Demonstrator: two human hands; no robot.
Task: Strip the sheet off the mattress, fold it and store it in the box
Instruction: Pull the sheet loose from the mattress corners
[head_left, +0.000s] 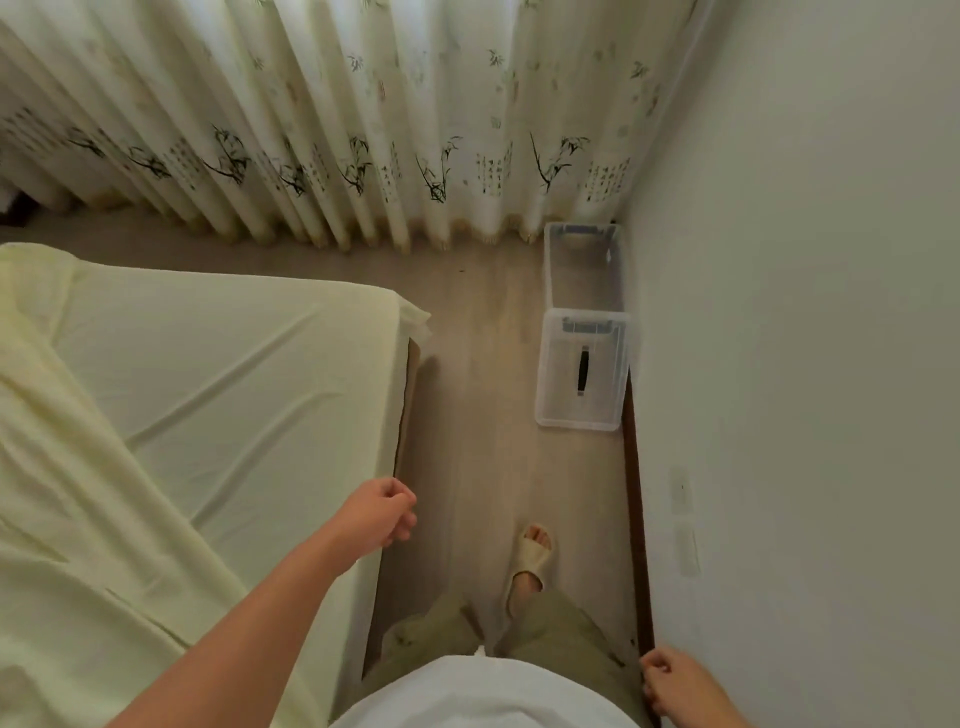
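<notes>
Sheet (218, 374) covers the bed (409, 395) - rumpled, with a wide fold thrown diagonally across the bed's left part and a loose corner jutting out at its far right corner. Stripping looks begun but not finished. Folding and storing are not yet done: the clear box (583, 270) stands open and bare on the floor right of the bed, its lid (582, 374) beside it. The left hand (382, 512) hovers at the bed's right edge, the right hand (670, 680) further right - both hands loosely curled, holding nothing.
</notes>
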